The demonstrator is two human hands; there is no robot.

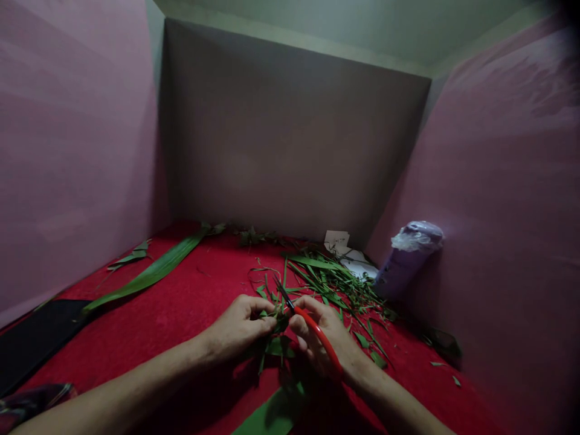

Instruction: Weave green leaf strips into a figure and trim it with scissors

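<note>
My left hand point(247, 323) is closed, its thumb and fingers pinching a small bunch of green leaves and stems point(281, 320). Facing it, my right hand point(324, 338) has red-handled scissors point(319, 335) in its grip, with the dark blades slanting up and to the left above the bunch. The fingertips of both hands are close together at the bunch. Below them, some leaves point(278, 347) hang over the red cloth point(217, 290). A broad green leaf point(272, 414) lies nearest to me, partly in shadow.
Cut stems and leaves point(338, 284) are heaped right of centre, beside white papers point(357, 263). A purple container point(405, 266) topped with clear plastic leans by the right pink wall point(507, 199). At left, a long leaf point(154, 272) reaches a black flat object point(40, 338).
</note>
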